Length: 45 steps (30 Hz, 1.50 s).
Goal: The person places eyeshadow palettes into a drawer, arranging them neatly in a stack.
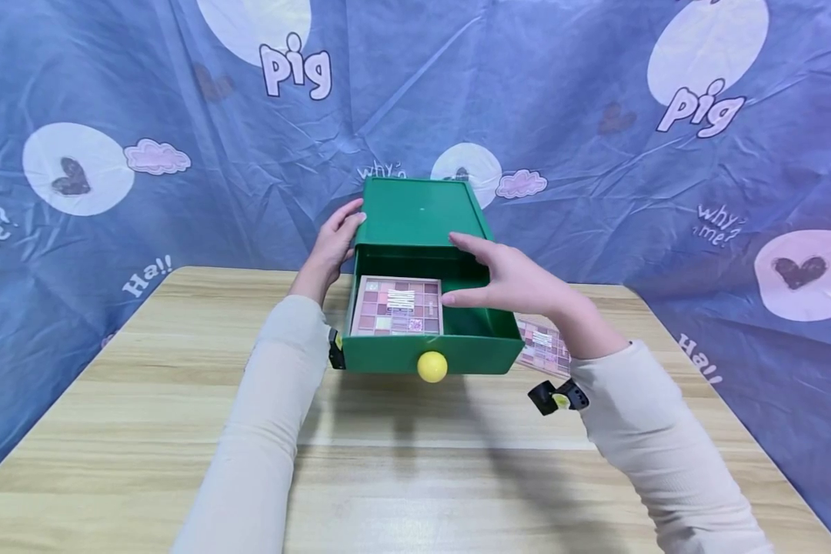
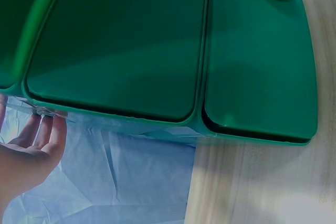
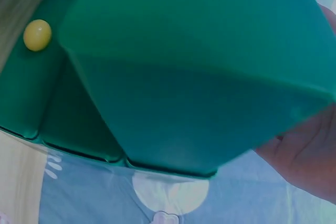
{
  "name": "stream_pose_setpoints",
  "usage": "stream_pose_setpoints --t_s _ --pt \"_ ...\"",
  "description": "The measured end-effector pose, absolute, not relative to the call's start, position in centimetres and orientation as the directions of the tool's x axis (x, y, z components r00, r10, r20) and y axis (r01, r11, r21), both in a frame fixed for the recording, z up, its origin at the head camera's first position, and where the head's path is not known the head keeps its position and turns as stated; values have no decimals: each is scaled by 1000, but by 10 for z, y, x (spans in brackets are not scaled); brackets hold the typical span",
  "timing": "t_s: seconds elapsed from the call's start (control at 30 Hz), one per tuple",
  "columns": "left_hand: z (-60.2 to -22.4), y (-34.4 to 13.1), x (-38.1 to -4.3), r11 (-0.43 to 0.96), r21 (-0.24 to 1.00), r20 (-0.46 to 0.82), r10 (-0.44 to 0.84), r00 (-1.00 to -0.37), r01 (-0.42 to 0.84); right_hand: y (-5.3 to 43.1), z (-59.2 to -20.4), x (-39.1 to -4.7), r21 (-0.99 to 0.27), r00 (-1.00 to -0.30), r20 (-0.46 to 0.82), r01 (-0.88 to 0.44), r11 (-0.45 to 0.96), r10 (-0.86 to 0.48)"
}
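Fingers and thumb of the right hand are spread wide over the open drawer from its three o'clock side, with nothing between them. Those of the left hand lie against the green cabinet at nine o'clock, extended rather than wrapped round anything.

I would call the work about half done. One patterned palette lies inside the drawer, while a second palette is outside it, down on the wooden table towards three o'clock, beside the right wrist. What seems left is that outer palette, and the drawer itself, which stands pulled well out.

Nearest me, the drawer's yellow knob faces six o'clock, straight at the person. The second palette is turned a little, its near edge slanting off towards four. Further in, the palette in the drawer lies flat, patterned face up, just beside the nine o'clock wall and roughly squared to it, its lettering running across from nine to three. Its near edge is hidden behind the drawer front, so I can't fairly say which way its long axis lies. The drawer juts towards six, and the cabinet's body runs back along the same line towards twelve, where a blue cloth backdrop hangs.
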State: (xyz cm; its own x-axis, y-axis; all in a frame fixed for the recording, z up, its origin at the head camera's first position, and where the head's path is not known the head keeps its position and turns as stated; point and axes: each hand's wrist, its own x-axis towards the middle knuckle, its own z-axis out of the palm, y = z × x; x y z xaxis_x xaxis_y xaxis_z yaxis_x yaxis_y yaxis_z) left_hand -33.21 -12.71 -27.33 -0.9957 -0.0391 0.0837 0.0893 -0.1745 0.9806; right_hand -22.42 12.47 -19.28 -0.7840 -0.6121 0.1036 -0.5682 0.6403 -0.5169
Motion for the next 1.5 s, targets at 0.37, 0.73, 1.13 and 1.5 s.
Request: stream_pose_setpoints --t_s 0.37,0.73,1.13,1.5 --pt "-272 -126 -333 -168 982 85 -38 -996 90 154 -182 -225 -610 -837 162 -501 614 -523" --pt "-272 -128 -331 -142 986 81 -45 -996 86 190 -191 -234 -667 -886 169 -425 612 -431" --pt "-273 -127 -331 -159 983 83 -41 -996 89 215 -220 -243 -677 -930 98 -323 661 -354" --pt "-274 -126 -331 -153 984 89 -50 -995 95 240 -264 -258 -701 -942 16 -249 669 -335"
